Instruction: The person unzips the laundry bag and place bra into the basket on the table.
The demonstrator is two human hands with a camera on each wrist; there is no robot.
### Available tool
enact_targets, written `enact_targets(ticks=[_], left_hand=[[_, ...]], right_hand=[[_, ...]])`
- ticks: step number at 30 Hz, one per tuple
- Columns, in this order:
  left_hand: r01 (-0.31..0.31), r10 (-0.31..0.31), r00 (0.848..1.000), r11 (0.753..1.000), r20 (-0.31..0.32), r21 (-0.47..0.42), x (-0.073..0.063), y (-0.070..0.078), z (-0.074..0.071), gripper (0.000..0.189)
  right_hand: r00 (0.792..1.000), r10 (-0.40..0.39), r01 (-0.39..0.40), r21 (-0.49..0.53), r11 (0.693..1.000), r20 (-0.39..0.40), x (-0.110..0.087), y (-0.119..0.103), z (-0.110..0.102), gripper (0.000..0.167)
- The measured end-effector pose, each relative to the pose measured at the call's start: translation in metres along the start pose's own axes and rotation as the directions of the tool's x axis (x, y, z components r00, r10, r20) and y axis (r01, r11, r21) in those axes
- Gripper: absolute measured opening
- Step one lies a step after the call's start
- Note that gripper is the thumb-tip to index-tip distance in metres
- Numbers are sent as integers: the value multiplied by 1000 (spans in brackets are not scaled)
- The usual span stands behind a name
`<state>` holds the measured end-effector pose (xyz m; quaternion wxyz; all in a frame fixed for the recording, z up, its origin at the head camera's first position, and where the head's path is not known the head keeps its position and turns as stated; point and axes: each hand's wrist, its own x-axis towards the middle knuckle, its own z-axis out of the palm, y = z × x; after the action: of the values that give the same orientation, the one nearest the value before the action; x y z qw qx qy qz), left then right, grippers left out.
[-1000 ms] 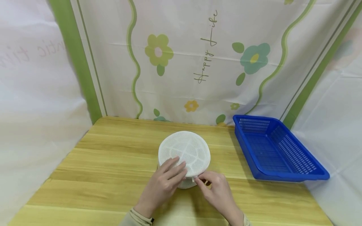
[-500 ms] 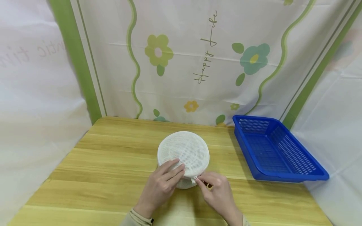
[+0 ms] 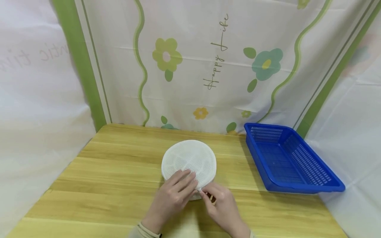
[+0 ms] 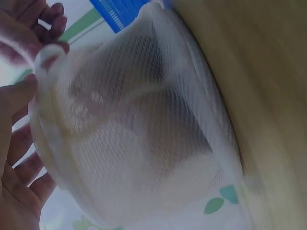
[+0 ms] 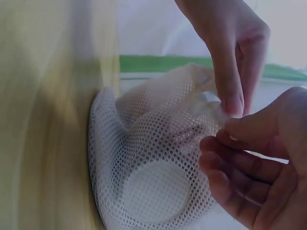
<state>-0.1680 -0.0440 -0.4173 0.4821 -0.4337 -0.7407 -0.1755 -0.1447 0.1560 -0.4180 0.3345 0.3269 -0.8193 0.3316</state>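
A round white mesh laundry bag [image 3: 187,157] stands upright on the wooden table, its flat lid facing up. My left hand [image 3: 175,192] lies over the front of the lid with its fingers spread on the mesh. In the left wrist view its thumb [image 4: 19,96] presses the rim, so the edge is held between thumb and fingers. My right hand [image 3: 222,205] pinches the small zipper pull at the bag's front rim between thumb and forefinger, the other fingers curled. The fingertips mostly hide the pull. A pale round shape [image 5: 158,191] shows on the bag's side in the right wrist view.
A blue plastic basket [image 3: 293,162] with slotted sides sits at the table's right back. Behind the wooden table [image 3: 119,172] hangs a white curtain [image 3: 190,66] printed with flowers, and white cloth closes off both sides.
My right hand has moved left along the front rim with the zipper pull, closing in on the left hand. The bag has shifted slightly left. My left hand stays on the lid.
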Motion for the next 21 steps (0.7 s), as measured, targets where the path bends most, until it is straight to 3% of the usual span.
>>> enact_targets(ticks=[15,21], left_hand=[[25,-26,998,1000,53,13,-2,4,2,33],[20,-21,999,999,39,32,-1,5,2,36]], right_hand=[[1000,-5,4,-30,1000,-19,-1,-4,3,19],[999,-19,17,-66,998,-31,0,-6,1,11]])
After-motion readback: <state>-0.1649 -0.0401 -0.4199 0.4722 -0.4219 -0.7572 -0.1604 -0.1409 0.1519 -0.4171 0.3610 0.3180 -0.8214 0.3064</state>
